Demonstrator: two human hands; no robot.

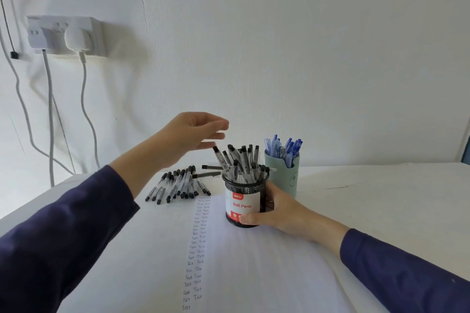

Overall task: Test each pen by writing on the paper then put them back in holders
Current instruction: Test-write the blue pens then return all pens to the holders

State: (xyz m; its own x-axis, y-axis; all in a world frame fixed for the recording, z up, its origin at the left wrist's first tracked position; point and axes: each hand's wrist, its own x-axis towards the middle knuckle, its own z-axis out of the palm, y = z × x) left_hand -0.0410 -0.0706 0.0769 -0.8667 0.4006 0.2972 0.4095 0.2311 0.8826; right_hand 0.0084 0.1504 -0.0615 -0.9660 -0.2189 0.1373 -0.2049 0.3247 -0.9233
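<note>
White table (pixel 381 198), right hand (pixel 279 211) clasping mesh holder (pixel 243 207), left hand (pixel 193 132) grip slack above pens (pixel 241 160), apparently empty.

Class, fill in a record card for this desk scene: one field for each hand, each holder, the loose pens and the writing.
left hand: open, holds nothing, raised by the tops of the black-capped pens
right hand: grips the mesh holder
mesh holder: upright, labelled "Ball Pens", full of black-capped pens
green cup: behind the mesh holder, holds blue pens
loose pens: black-capped, lying piled left of the mesh holder
writing: two columns of "Test" on the paper
</note>
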